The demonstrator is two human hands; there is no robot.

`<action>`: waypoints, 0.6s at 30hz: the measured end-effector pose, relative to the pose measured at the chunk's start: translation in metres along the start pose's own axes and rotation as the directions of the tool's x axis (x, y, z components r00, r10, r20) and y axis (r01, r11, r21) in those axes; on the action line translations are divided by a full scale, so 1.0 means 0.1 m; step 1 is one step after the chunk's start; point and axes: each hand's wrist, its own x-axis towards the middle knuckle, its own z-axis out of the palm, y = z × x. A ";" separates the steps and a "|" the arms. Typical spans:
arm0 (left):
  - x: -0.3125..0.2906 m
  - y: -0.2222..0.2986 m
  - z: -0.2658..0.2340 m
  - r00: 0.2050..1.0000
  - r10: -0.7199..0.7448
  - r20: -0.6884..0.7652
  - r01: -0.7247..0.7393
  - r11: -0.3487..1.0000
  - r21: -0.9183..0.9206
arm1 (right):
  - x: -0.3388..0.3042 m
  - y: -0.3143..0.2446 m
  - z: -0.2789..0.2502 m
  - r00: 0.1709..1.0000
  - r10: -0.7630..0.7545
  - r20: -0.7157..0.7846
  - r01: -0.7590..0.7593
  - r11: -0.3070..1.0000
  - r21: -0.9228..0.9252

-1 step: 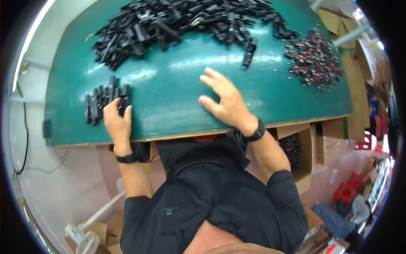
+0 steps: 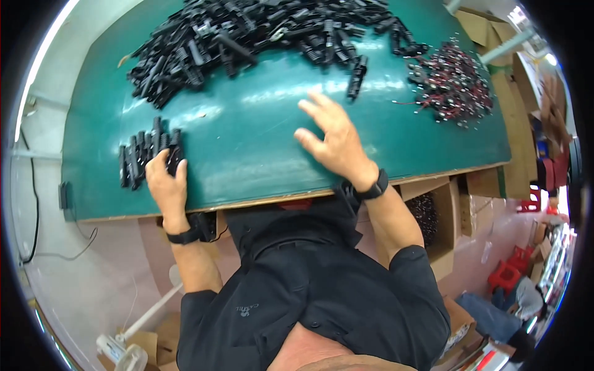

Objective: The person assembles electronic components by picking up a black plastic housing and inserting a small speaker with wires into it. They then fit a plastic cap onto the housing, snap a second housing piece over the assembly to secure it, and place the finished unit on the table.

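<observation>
Head view, and here's the left hand [image 2: 166,184] at left of frame, fingers partly curled over the lower right of a small row of black parts [image 2: 148,146]; whether they grip one, I can't tell. The right hand [image 2: 337,139], centre frame, has thumb and fingers spread, nothing held, over the green table [image 2: 247,164]. Up top sprawls the big black heap [image 2: 229,46], with red-and-black wired pieces [image 2: 455,86] upper right. Those slim parts look light, stiff, perhaps slick; I'd pinch one across its middle.
</observation>
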 end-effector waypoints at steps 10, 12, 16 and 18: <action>0.00 0.70 0.15 0.963 0.198 -0.183 -0.189 0.980 0.066 | 0.09 0.89 -0.71 0.903 0.261 -0.342 -0.398 0.809 -0.433; -0.09 0.95 0.18 0.973 0.192 -0.129 -0.210 0.966 -0.147 | -0.02 0.98 -0.80 0.894 0.278 -0.351 -0.420 0.791 -0.444; -0.29 1.42 0.29 0.968 0.106 0.229 0.071 0.757 -0.650 | -0.13 0.82 -0.91 0.870 0.342 -0.354 -0.445 0.854 -0.270; -0.37 1.66 0.46 0.922 0.106 0.373 0.254 0.562 -0.787 | -0.18 0.48 -0.86 0.882 0.329 -0.338 -0.363 0.931 -0.041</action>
